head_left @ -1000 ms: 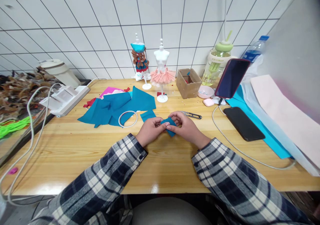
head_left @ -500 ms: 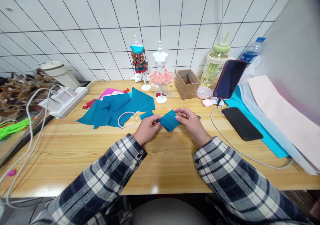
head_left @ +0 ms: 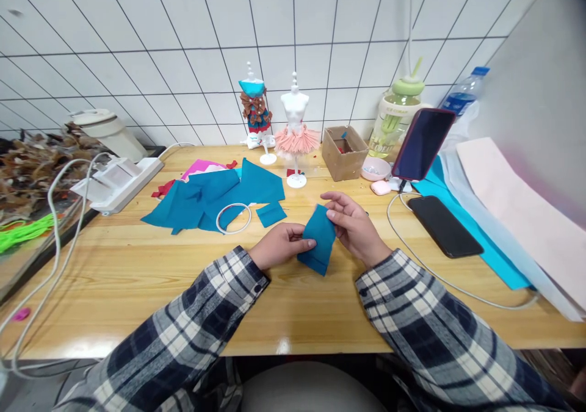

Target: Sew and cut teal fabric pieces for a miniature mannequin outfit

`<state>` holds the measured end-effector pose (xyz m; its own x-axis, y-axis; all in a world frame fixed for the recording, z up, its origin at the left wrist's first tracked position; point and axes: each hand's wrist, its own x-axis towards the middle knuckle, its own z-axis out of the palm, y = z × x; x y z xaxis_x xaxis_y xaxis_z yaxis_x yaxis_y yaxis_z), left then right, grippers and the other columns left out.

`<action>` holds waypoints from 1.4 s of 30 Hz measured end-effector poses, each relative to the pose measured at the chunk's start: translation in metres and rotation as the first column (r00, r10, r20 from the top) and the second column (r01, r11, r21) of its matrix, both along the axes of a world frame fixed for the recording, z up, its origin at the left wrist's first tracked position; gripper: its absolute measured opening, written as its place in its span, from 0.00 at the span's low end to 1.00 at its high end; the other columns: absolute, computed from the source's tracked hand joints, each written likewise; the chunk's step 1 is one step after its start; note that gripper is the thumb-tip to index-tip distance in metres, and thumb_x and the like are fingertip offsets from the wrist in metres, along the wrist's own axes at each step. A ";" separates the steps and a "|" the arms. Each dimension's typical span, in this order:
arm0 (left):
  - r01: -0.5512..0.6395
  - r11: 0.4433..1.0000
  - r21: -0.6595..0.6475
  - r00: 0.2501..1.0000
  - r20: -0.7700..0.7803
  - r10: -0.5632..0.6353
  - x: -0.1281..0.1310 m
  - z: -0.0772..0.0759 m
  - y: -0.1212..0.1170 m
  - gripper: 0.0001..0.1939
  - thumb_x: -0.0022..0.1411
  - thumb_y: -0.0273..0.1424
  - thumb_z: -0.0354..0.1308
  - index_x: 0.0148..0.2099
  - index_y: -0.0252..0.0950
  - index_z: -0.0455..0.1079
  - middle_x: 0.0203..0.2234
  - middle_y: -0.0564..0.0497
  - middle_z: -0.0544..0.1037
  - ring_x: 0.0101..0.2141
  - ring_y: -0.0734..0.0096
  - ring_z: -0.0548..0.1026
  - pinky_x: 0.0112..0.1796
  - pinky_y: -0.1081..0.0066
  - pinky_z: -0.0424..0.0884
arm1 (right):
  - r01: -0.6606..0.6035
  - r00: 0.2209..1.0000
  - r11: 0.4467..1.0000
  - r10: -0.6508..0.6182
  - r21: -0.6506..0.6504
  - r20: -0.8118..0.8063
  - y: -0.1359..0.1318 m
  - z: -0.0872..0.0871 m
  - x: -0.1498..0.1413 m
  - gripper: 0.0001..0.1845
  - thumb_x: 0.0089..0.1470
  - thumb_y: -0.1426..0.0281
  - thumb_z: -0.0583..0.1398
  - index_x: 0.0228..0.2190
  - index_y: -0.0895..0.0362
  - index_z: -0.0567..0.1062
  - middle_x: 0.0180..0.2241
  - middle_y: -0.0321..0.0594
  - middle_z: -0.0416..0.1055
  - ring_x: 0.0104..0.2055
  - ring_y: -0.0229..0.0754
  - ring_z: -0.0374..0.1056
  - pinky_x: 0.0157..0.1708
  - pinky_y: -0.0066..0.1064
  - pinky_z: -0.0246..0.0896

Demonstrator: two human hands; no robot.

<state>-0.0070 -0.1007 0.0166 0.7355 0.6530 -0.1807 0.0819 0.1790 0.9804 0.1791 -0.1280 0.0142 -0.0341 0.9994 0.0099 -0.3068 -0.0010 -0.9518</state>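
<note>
Between my hands is a small teal piece of crepe paper or cloth (head_left: 318, 239), opened out, with a crease across its lower part. My left hand (head_left: 282, 244) pinches its left edge, thumb on top. The upper right edge is pinched by my right hand (head_left: 352, 226), thumb in front and other fingers behind. A smaller teal square (head_left: 271, 214) lies on the table just beyond my left hand. Farther left are large teal sheets (head_left: 206, 195) with a white ring (head_left: 234, 218) resting on their near edge.
Two small dress-form stands are at the back, one with a pink ruffled skirt (head_left: 296, 141), one with a brown-and-teal dress (head_left: 255, 107). A cardboard box (head_left: 345, 155), pink dish (head_left: 376, 168), propped phone (head_left: 423, 143), flat phone (head_left: 445, 226) and cable stand right; a power strip (head_left: 126, 183) sits left.
The teal piece was folded small between my fingers and is now opened out, hanging longer toward me. My left hand has shifted onto its middle left edge; the teal square behind shows fully.
</note>
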 end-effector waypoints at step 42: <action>-0.115 0.896 -0.429 0.944 0.233 0.233 -0.001 -0.005 0.001 0.14 0.56 0.35 0.64 0.40 0.31 0.74 0.32 0.45 0.80 0.31 0.69 0.77 0.35 0.71 0.71 | 0.082 0.928 0.956 -0.177 0.282 0.329 -0.004 -0.006 -0.014 0.25 0.47 0.78 0.53 0.48 0.54 0.66 0.27 0.34 0.75 0.35 0.39 0.70 0.38 0.33 0.63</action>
<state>-0.0082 -0.0995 0.0120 0.6752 0.6878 -0.2665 -0.2459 0.5505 0.7978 0.1652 -0.1319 0.0079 0.0469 0.9591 0.2792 0.0615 0.2762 -0.9591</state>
